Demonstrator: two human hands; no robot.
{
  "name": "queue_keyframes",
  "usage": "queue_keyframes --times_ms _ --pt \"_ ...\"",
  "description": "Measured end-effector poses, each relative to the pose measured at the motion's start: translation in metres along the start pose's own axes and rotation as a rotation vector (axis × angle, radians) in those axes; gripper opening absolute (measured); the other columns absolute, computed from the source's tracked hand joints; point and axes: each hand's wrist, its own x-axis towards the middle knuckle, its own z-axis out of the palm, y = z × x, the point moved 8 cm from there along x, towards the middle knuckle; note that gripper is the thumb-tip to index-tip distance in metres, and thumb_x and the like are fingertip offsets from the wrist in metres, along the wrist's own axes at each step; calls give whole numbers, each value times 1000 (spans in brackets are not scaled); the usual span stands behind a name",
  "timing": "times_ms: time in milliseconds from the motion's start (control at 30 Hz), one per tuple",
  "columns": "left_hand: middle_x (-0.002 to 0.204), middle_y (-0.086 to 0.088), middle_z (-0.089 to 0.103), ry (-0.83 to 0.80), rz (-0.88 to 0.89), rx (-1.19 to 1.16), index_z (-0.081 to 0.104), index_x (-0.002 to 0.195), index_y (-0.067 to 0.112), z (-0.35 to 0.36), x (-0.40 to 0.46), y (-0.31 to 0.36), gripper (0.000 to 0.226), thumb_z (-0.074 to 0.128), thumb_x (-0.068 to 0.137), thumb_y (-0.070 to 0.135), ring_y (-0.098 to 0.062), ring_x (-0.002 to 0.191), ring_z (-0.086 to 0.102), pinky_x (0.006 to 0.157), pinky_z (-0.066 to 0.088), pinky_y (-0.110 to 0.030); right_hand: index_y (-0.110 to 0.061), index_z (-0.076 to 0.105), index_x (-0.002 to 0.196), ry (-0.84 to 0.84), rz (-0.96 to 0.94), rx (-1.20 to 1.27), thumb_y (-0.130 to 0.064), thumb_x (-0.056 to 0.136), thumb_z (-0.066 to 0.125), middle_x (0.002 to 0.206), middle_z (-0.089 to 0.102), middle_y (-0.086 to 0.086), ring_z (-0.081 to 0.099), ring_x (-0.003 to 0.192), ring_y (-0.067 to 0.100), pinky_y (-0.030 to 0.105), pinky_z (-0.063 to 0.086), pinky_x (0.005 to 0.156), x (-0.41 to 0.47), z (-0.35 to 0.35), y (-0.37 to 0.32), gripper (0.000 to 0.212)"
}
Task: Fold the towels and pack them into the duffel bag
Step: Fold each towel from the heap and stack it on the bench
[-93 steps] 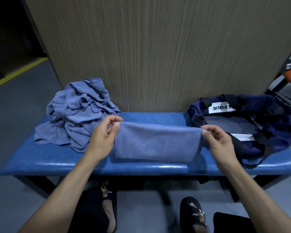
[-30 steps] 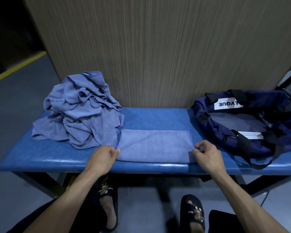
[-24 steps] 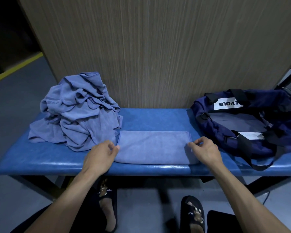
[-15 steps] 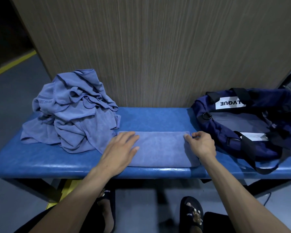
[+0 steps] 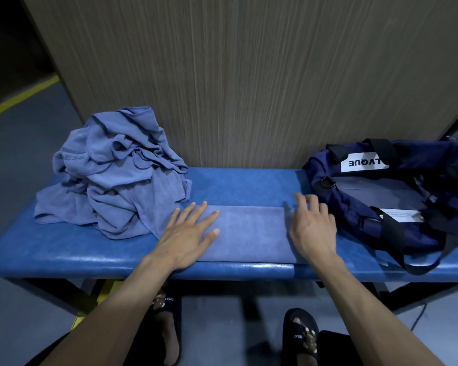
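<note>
A folded towel [image 5: 251, 232], periwinkle blue with a soft matte nap, lay flat as a neat rectangular strip on the front half of the blue padded bench [image 5: 64, 249], its near edge close to the bench's front lip. It sat between a heap of unfolded towels [image 5: 117, 178] of the same colour at the left end and a navy duffel bag [image 5: 397, 196] at the right end.

The left hand [image 5: 188, 236] lay palm down on the towel's left end, fingers straight and fanned apart, pressing the cloth and gripping nothing. The right hand [image 5: 312, 228] was at the towel's right end, palm down, fingers spread and only slightly bent, holding nothing; its fingertips were blurred, so whether they touched the bench or hovered above it I could not tell.

The towel's long axis ran left to right along the bench, parallel to the wood-grain panel [image 5: 249, 75] behind, 1 short end toward the heap and the other toward the bag. The bag lay unzipped with its opening upward, a white label [image 5: 364, 162] on its far side.
</note>
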Motion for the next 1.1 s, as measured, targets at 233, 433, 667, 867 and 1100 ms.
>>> queue_keyframes --times_ms 233,433,667,867,1100 --pt "156 -1 29 -70 -121 -13 21 159 22 -18 22 -23 59 31 106 46 -27 138 28 115 22 -37 -25 47 143 -381 -83 110 -46 100 51 141 47 0 40 129 29 45 38 101 12 18 3 48" --pt "128 -2 41 -189 -154 -57 46 129 25 -25 32 -21 37 54 95 35 -28 124 34 97 29 -37 -20 64 113 -538 125 380 -38 80 79 109 65 2 61 102 23 37 52 84 24 24 16 40" --pt "95 6 50 -109 -122 -323 45 86 26 -32 30 -27 22 67 82 23 -19 93 48 73 37 -32 -5 70 85 -623 346 848 -26 84 81 85 74 4 69 78 23 32 49 64 23 15 24 24" --pt "88 13 63 -50 -61 -597 59 95 31 -30 23 -43 5 62 98 31 -3 74 58 79 51 -33 -18 37 66 -459 365 749 -19 94 65 65 40 6 39 58 19 29 26 51 74 20 2 39" --pt "83 -10 58 -195 -208 -948 44 126 13 -6 8 -32 38 66 95 13 -21 58 70 53 57 -33 -18 64 102 -316 73 418 -28 93 64 111 67 8 59 110 31 34 45 85 165 38 -93 14"
